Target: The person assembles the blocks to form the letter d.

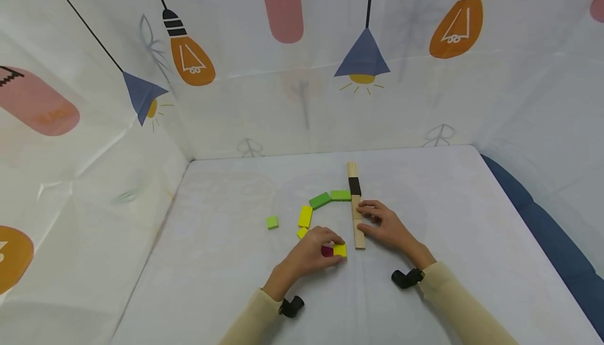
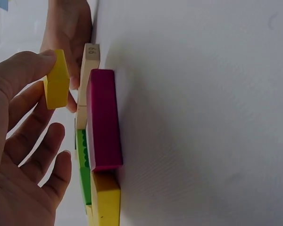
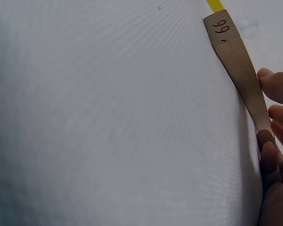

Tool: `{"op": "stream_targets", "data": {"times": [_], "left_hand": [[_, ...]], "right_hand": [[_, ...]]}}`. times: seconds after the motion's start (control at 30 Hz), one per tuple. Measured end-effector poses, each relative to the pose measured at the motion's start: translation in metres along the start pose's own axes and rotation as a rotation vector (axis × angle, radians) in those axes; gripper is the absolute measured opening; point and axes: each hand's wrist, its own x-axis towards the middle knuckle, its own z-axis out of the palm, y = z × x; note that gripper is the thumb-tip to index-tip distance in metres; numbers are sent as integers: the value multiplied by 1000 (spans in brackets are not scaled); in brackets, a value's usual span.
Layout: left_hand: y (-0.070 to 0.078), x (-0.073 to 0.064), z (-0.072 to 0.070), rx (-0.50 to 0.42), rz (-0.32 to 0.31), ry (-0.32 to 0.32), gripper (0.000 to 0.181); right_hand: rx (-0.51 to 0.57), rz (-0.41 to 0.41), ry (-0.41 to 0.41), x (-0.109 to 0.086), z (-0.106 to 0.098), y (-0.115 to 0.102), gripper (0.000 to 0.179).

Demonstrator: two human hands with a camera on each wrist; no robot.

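Observation:
Between thumb and fingertips my left hand (image 1: 311,251) pinches a small yellow block (image 1: 340,250), lifted off the table in the left wrist view. A magenta block (image 2: 104,120) stands just below it, partly covered by the hand in the head view. My right hand (image 1: 390,229) touches the right side of a straight line of plain wooden blocks (image 1: 359,236), its fingers slightly bent and apart. Farther along that line sits a dark block (image 1: 355,186). Green blocks (image 1: 320,201) and yellow blocks (image 1: 305,216) form a curve from the line round toward the magenta block.
A light green block (image 1: 272,222) lies alone to the left of the curve. The white table (image 1: 226,282) ends at a printed curtain (image 1: 302,109) at the back and left. Dark blue material (image 1: 557,235) shows beyond the right edge.

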Motion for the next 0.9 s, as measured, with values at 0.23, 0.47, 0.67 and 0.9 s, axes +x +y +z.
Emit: {"op": "stream_targets", "data": {"times": [0.23,0.47,0.67,0.9], "left_hand": [[2,3,8,61,57,6,28],[1,8,15,92,31,-36,29],[2,12,21,151,7,-29,29],[5,15,23,193,-33,-46,29]], "right_hand": [[-4,-2,4,0,0,1,45],[4,-7,4,0,0,1,45],[4,-15,9,0,0,1,45],[2,-38,18,-1,0,0,44]]}}
